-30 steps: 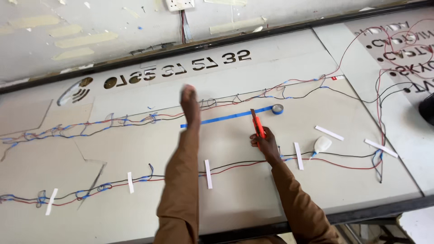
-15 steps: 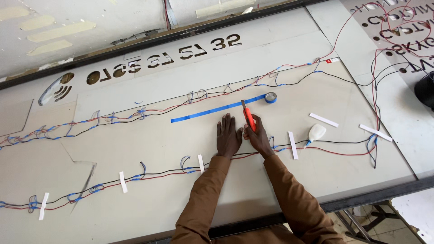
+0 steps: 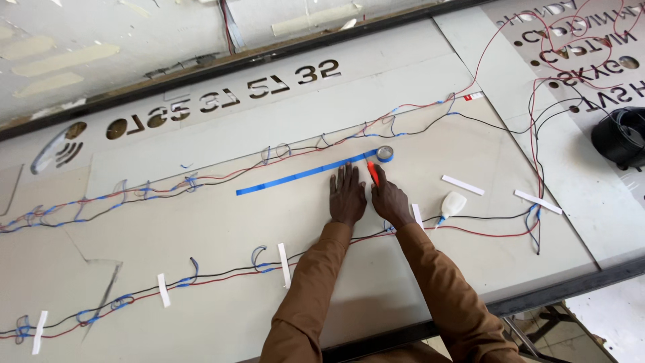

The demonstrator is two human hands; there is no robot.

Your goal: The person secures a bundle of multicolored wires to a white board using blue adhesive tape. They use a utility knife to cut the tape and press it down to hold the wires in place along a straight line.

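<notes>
- The left hand (image 3: 348,199) is laid flat, fingers spread and empty, on the panel (image 3: 222,228) near its middle.
- The right hand (image 3: 392,204) is clamped on a red cutter (image 3: 373,172).
- A white glue bottle (image 3: 453,204) lies right of it; contents cannot be told.
- The blue tape strip (image 3: 295,175) is stretched to its roll (image 3: 384,154), just beyond the fingertips.

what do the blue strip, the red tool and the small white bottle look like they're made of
Blue strip: glossy plastic tape, probably, running flat from a small roll. Red tool in the right hand: bright moulded plastic body, likely. White bottle: soft matte plastic with a blue nozzle, apparently.
</notes>
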